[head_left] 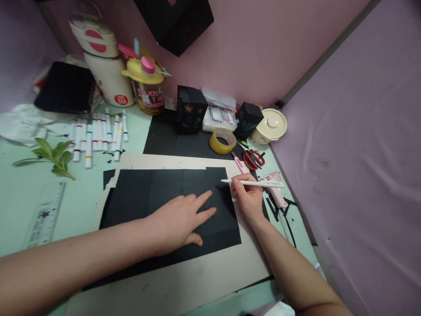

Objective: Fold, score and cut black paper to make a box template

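A sheet of black paper (pixel 138 193) with faint fold lines lies on a pale grey board (pixel 197 285). My left hand (pixel 180 219) rests flat on the sheet with its fingers spread, reaching toward the sheet's right side. Between the thumb and fingers of my right hand (pixel 248 197) is a slim white pen (pixel 259 183), its tip pointing left over the sheet's upper right corner. Whether the tip touches the paper I cannot tell. Just beyond that hand lie a pink craft knife (pixel 239 164) and red-handled scissors (pixel 253 159).
Yellow tape (pixel 222 141), two decorated black boxes (pixel 191 109) and a lidded cream bowl (pixel 270 125) stand at the back. White markers (pixel 88 145), a leafy sprig (pixel 54 157) and a clear ruler (pixel 46 215) lie left. A pink glue gun (pixel 274 188) sits right, among black paper scraps.
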`<control>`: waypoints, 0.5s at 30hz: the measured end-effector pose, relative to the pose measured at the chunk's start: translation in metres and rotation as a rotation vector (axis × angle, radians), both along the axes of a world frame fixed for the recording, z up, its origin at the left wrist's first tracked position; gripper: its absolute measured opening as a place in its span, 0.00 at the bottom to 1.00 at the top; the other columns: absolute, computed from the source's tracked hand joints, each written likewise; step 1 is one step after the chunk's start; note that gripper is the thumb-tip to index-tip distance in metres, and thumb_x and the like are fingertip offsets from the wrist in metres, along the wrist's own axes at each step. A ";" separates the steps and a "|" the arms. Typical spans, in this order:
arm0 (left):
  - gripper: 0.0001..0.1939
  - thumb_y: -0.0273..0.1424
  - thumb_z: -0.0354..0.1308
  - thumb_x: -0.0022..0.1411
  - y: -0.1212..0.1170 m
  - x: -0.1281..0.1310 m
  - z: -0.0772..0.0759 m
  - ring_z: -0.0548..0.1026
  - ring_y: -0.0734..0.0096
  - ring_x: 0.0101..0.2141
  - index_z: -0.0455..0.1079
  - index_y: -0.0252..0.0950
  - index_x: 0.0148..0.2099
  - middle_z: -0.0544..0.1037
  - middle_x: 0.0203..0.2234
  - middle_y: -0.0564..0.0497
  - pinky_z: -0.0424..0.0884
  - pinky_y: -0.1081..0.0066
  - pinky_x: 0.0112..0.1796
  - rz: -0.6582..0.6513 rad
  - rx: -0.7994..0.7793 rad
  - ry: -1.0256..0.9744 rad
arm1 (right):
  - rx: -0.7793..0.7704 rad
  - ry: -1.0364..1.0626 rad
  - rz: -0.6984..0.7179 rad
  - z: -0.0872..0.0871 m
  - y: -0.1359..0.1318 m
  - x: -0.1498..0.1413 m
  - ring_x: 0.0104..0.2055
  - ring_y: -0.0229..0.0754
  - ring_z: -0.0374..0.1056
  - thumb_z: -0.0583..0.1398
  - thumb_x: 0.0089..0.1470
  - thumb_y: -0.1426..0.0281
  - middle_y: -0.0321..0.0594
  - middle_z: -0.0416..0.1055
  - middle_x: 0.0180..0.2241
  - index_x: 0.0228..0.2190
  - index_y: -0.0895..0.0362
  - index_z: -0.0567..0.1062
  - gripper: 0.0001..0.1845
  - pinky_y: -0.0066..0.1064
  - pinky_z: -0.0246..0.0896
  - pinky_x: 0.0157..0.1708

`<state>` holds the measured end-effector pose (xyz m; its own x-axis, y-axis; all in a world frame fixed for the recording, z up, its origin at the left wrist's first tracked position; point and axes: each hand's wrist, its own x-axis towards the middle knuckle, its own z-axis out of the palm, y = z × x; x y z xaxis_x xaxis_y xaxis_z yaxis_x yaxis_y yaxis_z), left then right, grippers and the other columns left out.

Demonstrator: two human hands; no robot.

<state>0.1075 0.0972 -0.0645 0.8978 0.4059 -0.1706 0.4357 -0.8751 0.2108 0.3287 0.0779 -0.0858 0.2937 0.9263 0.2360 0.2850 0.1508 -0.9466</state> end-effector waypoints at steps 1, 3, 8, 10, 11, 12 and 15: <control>0.38 0.50 0.63 0.58 0.000 0.000 0.000 0.72 0.47 0.50 0.59 0.45 0.67 0.54 0.68 0.37 0.68 0.59 0.44 0.001 0.000 0.000 | -0.014 -0.001 0.023 0.000 0.000 0.000 0.22 0.33 0.62 0.62 0.57 0.66 0.31 0.67 0.22 0.28 0.55 0.73 0.08 0.26 0.58 0.23; 0.38 0.50 0.62 0.58 0.000 0.000 0.001 0.72 0.47 0.50 0.59 0.45 0.67 0.54 0.67 0.36 0.68 0.59 0.45 0.007 0.001 0.003 | -0.038 0.004 0.099 -0.001 0.000 -0.002 0.23 0.33 0.65 0.61 0.58 0.65 0.32 0.70 0.24 0.33 0.54 0.75 0.05 0.26 0.61 0.23; 0.38 0.50 0.61 0.59 -0.002 0.001 0.002 0.72 0.46 0.51 0.59 0.44 0.67 0.56 0.66 0.35 0.69 0.57 0.45 0.005 -0.005 0.024 | -0.031 -0.053 0.244 -0.005 0.000 -0.005 0.34 0.38 0.75 0.56 0.63 0.64 0.40 0.77 0.35 0.46 0.53 0.75 0.12 0.32 0.71 0.35; 0.38 0.50 0.61 0.59 0.000 0.003 0.006 0.72 0.45 0.51 0.58 0.44 0.67 0.56 0.66 0.35 0.69 0.56 0.46 0.012 -0.018 0.032 | -0.034 -0.070 0.244 -0.008 0.001 -0.005 0.35 0.39 0.76 0.56 0.63 0.63 0.41 0.77 0.36 0.46 0.53 0.75 0.13 0.32 0.72 0.36; 0.38 0.49 0.62 0.59 0.002 0.003 0.009 0.72 0.45 0.51 0.58 0.44 0.68 0.55 0.67 0.35 0.69 0.56 0.46 0.019 -0.030 0.034 | -0.039 -0.071 0.242 -0.009 0.002 -0.005 0.35 0.39 0.76 0.56 0.63 0.63 0.41 0.77 0.36 0.45 0.53 0.75 0.13 0.32 0.72 0.36; 0.39 0.48 0.63 0.58 0.004 0.004 0.012 0.72 0.45 0.52 0.57 0.44 0.68 0.55 0.67 0.35 0.69 0.55 0.46 0.028 -0.046 0.033 | -0.046 -0.071 0.241 -0.010 0.002 -0.005 0.35 0.39 0.76 0.56 0.63 0.63 0.41 0.78 0.35 0.45 0.53 0.75 0.13 0.32 0.72 0.35; 0.41 0.46 0.64 0.59 0.003 -0.002 0.024 0.70 0.46 0.54 0.54 0.42 0.69 0.56 0.66 0.35 0.70 0.56 0.48 0.044 -0.130 -0.034 | -0.073 -0.060 0.225 -0.010 0.004 -0.005 0.34 0.39 0.76 0.57 0.62 0.61 0.41 0.78 0.34 0.43 0.54 0.75 0.13 0.32 0.72 0.35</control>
<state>0.1056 0.1005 -0.0402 0.8860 0.4212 -0.1942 0.4634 -0.8198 0.3365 0.3235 0.0816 -0.0959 0.0654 0.9821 0.1768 0.3083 0.1486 -0.9396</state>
